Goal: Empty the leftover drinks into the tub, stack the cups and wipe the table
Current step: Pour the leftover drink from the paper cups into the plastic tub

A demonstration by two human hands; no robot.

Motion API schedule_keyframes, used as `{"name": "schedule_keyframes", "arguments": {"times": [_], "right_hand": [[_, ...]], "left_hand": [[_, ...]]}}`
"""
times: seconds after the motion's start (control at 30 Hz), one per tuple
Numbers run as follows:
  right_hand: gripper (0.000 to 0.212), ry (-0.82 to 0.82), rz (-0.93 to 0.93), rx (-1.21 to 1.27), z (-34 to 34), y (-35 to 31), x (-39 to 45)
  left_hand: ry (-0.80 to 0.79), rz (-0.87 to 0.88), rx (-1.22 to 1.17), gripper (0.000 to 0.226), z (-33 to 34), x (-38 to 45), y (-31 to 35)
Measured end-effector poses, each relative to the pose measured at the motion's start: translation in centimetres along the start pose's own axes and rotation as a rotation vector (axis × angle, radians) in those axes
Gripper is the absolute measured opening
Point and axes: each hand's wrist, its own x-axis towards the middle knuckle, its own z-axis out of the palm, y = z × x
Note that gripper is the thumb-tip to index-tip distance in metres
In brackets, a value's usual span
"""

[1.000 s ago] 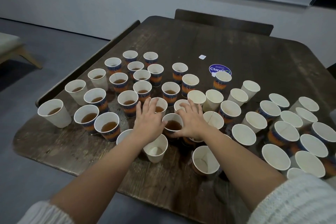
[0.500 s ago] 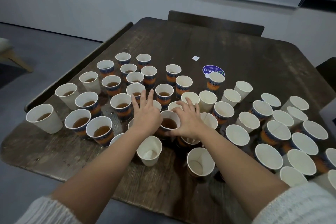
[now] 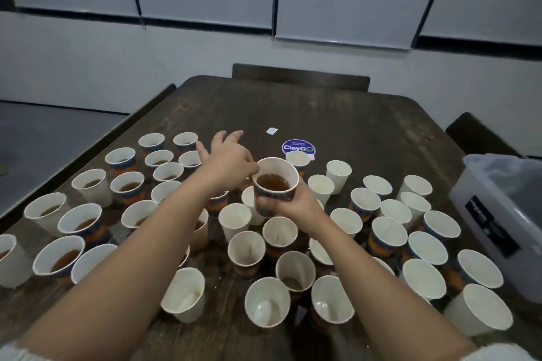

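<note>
Many paper cups cover the dark wooden table (image 3: 352,126). My right hand (image 3: 289,204) grips one cup of brown drink (image 3: 275,182) and holds it raised above the others. My left hand (image 3: 227,160) reaches forward over the cups at the left, fingers spread, holding nothing. Cups on the left (image 3: 72,255) hold brown liquid; cups on the right (image 3: 428,248) look empty. A grey plastic tub (image 3: 495,208) stands at the table's right edge.
A round blue sticker (image 3: 298,147) and a small white tag (image 3: 272,131) lie on the table beyond the cups. Chair backs stand at the far side (image 3: 299,76) and the right (image 3: 475,135). A bench edge (image 3: 88,152) runs along the left.
My right hand has lifted a cup of drink off the table. My left hand has left that cup and reached further forward. The view has tilted up, bringing the tub into sight.
</note>
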Motion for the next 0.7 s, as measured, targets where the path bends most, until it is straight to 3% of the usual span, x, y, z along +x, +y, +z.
{"name": "schedule_keyframes", "arguments": {"times": [0.07,0.3,0.47,0.6,0.7], "right_hand": [[0.057,0.083,-0.012,0.049,-2.8,-0.2,-0.9],[0.072,0.327,-0.037,0.082,-14.6,-0.3,-4.8],[0.080,0.455,-0.028,0.045,-24.9,-0.4,-9.2],[0.058,0.596,-0.005,-0.011,-32.4,-0.2,-13.0],[0.054,0.676,0.034,-0.086,-37.8,1.2,-15.8]], "left_hand": [[-0.014,0.050,-0.055,0.017,0.2,0.9,3.0],[-0.006,0.282,-0.222,0.030,3.2,3.2,14.9],[-0.097,0.424,-0.585,0.035,7.6,4.0,25.3],[-0.208,0.416,-0.781,0.037,12.3,4.3,32.4],[-0.241,0.409,-0.799,0.030,16.6,4.7,36.6]]}}
